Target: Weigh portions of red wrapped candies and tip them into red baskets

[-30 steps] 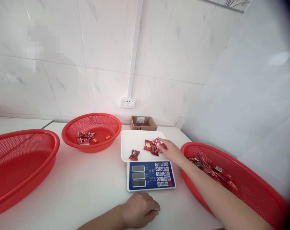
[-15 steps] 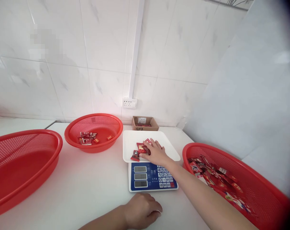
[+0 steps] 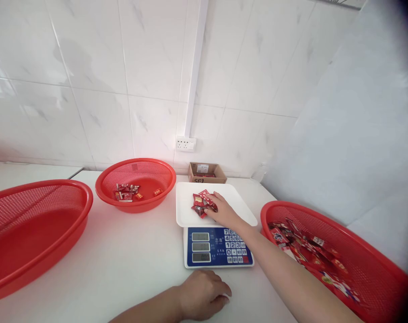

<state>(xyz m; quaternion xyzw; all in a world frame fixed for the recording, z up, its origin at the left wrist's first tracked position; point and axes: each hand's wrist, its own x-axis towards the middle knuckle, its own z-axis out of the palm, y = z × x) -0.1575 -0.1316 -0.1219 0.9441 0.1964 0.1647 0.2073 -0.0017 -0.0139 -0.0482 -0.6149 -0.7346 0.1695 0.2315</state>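
My right hand is over the white pan of a digital scale. Its fingers are closed round a small bunch of red-wrapped snack packets in the pan. Part of the bunch is hidden behind the fingers. On the white table just in front of the scale rests my left hand, its fingers curled in a loose fist with nothing visible in them.
A red basket of mixed packets stands at the right. Another red basket at the back left holds several packets. A bigger red basket is at far left. Behind the scale sits a cardboard box below a wall socket.
My right hand has drawn its fingers in round the packets, and they now lie in a tighter bunch. My left hand stays on the table. The whole view has shifted slightly.
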